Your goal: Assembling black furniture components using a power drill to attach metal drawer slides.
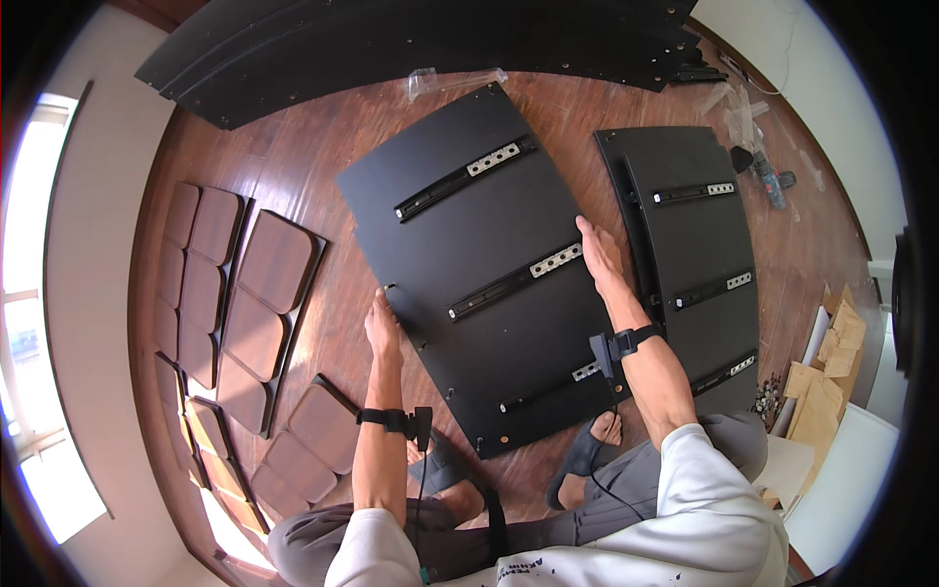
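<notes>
A large black furniture panel [430, 245] lies tilted in front of my feet, with a row of metal drawer slides across its upper face, among them a middle slide [509, 284]. My left hand [382, 328] is closed on the panel's left edge, close to a small fitting. At the right edge my right hand [601, 256] grips the panel beside the perforated end of the middle slide. The fingertips under both edges are hidden. Just right of my right hand lie other black panels [690, 230], stacked and fitted with similar slides.
Brown drawer fronts [269, 259] are laid in groups on the wooden floor at the left. Long black boards [421, 49] span the far side, with clear plastic wrap [440, 83] before them. A cordless drill [770, 181] lies far right, and torn cardboard [827, 362] sits near right.
</notes>
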### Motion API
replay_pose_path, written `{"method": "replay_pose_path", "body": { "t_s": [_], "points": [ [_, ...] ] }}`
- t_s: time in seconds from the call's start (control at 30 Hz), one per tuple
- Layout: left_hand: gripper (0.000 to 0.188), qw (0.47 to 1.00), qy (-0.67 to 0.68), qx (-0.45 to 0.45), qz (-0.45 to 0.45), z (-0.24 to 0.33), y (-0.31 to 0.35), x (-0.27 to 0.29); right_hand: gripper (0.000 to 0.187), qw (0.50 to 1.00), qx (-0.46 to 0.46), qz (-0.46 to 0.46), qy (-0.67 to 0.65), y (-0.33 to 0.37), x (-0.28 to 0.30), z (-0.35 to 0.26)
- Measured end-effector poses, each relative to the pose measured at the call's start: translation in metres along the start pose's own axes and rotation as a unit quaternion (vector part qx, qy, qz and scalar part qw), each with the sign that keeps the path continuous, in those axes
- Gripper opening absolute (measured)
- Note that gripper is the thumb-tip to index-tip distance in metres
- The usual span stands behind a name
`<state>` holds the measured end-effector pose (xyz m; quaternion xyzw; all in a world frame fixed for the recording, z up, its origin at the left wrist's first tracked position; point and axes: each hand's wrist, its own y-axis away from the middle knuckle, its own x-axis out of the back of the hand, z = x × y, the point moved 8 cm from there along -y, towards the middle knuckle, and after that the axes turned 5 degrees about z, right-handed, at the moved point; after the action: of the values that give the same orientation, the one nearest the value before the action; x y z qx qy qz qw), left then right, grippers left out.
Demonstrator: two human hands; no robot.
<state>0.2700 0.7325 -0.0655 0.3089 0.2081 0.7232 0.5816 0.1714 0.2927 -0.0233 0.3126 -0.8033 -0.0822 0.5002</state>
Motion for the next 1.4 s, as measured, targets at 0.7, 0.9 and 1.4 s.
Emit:
{"method": "replay_pose_path", "body": {
  "t_s": [0.7, 0.9, 1.4],
  "points": [
    [0.066, 0.965, 0.237, -0.07, -0.091, 0.118, 0.104, 0.043, 0.068, 0.979, 0.138, 0.024, -0.15, 0.056, 0.061, -0.099],
    [0.061, 0.928, 0.264, -0.243, -0.099, 0.199, 0.147, 0.062, 0.055, 0.919, 0.149, -0.034, -0.363, 0.077, 0.087, -0.137],
    [0.034, 0.845, 0.296, -0.426, -0.128, 0.322, 0.142, -0.009, 0.029, 0.855, 0.418, 0.083, -0.295, 0.273, 0.246, -0.098]
  ]
}}
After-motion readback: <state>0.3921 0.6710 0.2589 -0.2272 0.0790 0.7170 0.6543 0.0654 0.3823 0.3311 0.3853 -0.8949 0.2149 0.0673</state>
